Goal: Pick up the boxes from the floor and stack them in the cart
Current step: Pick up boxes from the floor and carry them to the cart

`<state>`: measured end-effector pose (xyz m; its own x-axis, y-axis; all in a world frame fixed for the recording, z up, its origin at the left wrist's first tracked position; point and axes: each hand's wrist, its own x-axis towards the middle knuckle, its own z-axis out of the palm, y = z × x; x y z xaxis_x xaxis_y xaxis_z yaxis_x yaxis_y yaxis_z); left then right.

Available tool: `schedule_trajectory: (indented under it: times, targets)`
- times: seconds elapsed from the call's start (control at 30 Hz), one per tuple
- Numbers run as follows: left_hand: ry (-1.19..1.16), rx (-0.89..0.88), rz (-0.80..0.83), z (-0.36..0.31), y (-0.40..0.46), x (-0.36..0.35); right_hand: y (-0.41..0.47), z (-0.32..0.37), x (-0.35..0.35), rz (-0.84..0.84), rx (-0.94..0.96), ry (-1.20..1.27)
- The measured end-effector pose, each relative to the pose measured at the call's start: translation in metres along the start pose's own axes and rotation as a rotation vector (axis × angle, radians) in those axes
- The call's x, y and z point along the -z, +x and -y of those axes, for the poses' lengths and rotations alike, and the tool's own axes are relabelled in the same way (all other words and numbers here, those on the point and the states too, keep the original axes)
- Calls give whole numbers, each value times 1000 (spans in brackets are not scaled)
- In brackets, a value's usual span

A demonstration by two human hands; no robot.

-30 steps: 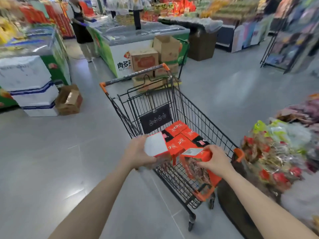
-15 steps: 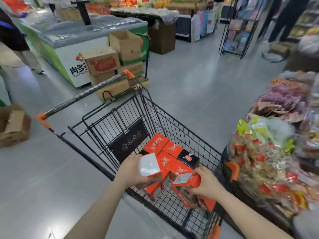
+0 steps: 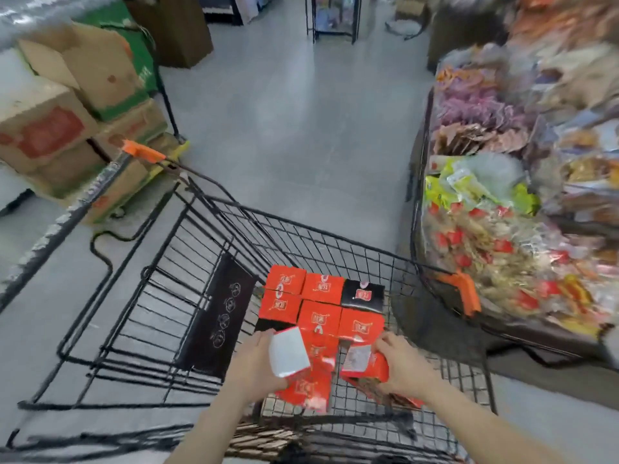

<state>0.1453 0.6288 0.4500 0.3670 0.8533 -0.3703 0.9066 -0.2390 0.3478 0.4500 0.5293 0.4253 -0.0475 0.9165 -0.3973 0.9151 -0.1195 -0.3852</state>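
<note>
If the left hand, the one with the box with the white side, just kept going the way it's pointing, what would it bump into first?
Most likely the orange boxes already lying in the cart. The left hand points forward and down into the basket, and its box leads. Depth is hard to judge, so the box may meet them first.

A stack of brown cardboard cartons (image 3: 63, 128) fills the upper left, some with red printing on their sides; the topmost one sits tilted with its flaps open, and the lowest ones rest on a low yellow-edged trolley (image 3: 167, 152). Behind them stands a green-fronted cabinet (image 3: 140, 61), and further back a dark brown box-shaped stand (image 3: 177, 28). The grey tiled floor (image 3: 301, 128) runs up the middle to a black wire rack (image 3: 335, 18) at the top edge. Along the right side, a dark-rimmed display bin (image 3: 418, 162) is heaped with packaged snacks (image 3: 502, 229) in red, yellow-green and purple wrappers, much of it blurred.
</note>
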Motion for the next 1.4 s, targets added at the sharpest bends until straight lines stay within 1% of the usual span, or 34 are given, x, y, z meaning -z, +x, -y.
schedule_trajectory:
  times: [0.07,0.17,0.27,0.33,0.43,0.53,0.6,0.73,0.83,0.97,1.03,1.13,1.2,1.3,1.4]
  targets:
    - [15,-50,48,14,14,-3,8,11,-20,-32,-33,-21]
    - [3,-139,94,23,32,-5,22,10,-49,-97,-74,-51]
    - [-39,-136,99,26,44,-5,32,0,-66,-50,-139,-89]
    - [-59,-145,93,29,48,-6,37,0,-79,-54,-164,-94]
    - [-77,-145,124,38,48,-12,40,10,-95,-52,-233,-10]
    - [-80,-172,112,41,47,-15,34,10,-97,-112,-257,168]
    - [-77,-185,121,40,45,-13,23,5,-93,-122,-261,188]
    - [-57,-196,121,33,45,-7,1,-7,-84,-26,-399,35]
    - [-52,-193,105,35,47,-12,-3,-9,-92,61,-472,-23]
    - [-44,-210,71,43,49,-24,11,-5,-104,-21,-473,-21]
    - [-34,-221,54,45,48,-26,18,-3,-102,-49,-427,-24]
    - [-24,-233,55,45,45,-27,29,7,-100,-105,-363,30]
    - [-8,-246,45,44,47,-27,39,13,-103,-156,-369,79]
    - [9,-252,30,45,49,-27,47,15,-109,-165,-385,109]
    - [-5,-241,34,42,47,-24,46,15,-112,-170,-360,78]
